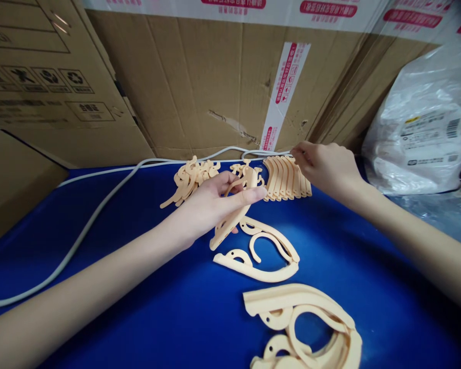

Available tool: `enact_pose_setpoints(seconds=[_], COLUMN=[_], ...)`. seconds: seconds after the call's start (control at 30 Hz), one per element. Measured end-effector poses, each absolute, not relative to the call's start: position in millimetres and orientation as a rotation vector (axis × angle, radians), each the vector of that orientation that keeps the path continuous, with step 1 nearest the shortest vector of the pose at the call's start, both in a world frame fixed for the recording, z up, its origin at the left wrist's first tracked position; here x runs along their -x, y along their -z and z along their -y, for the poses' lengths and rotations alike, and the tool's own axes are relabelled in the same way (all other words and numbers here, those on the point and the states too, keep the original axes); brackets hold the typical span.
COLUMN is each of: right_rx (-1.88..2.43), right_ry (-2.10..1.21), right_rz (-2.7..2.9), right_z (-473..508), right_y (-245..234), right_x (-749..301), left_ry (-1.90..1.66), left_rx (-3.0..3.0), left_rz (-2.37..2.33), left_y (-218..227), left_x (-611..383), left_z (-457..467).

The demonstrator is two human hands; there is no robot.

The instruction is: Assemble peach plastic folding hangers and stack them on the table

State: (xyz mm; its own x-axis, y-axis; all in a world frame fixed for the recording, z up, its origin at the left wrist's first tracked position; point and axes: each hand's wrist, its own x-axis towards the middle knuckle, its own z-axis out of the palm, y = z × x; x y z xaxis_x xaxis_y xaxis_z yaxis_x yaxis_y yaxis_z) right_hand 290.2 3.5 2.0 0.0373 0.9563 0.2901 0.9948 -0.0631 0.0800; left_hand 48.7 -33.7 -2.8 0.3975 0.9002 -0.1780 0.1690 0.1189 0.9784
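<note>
My left hand (pixel 215 202) is closed around a peach plastic curved hanger piece (pixel 230 225), holding it tilted above the blue table (pixel 119 287). My right hand (pixel 325 166) reaches to the back of the table; its fingertips pinch the top of a neat row of the same peach pieces (pixel 286 178). A loose heap of peach pieces (pixel 190 179) lies to the left of that row. Under my left hand an assembled folding hanger (pixel 263 256) lies flat. A stack of such hangers (pixel 311 328) sits near the front edge.
Large cardboard boxes (pixel 200 87) wall off the back and left of the table. A white cable (pixel 96 215) runs along the back edge and down the left side. A crumpled plastic bag (pixel 422 128) with labels sits at the right.
</note>
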Motion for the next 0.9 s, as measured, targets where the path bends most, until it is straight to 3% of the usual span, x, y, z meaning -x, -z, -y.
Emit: enact_pose_setpoints(seconds=[0.1,0.23,0.33,0.6,0.8,0.9], right_rx=[1.930,1.286,1.113,1.163,1.257,1.247], right_ry=[0.146,-1.033,-1.360,-1.087,-0.568,-0.582], right_rz=[2.125,2.012,1.855,1.790,2.044,2.029], right_z=[7,32,45,39,42,45], right_y=[-4,-3,-4,-29,-36,-39], right_x=[-280,-254,-243,-263,-272,-273], left_ry=[-0.766,-0.837,-0.854,-0.953,-1.002,-1.000], left_rx=[-1.326,-1.276,-1.331,-1.514,-1.605,-1.721], left_rz=[-1.014,-0.931,-0.894,-0.999,-0.974,-0.976], left_y=[4,5,1,-21,-17,-18], left_x=[-49,-51,-52,-47,-46,-43], left_z=[32,34,40,46,48,49])
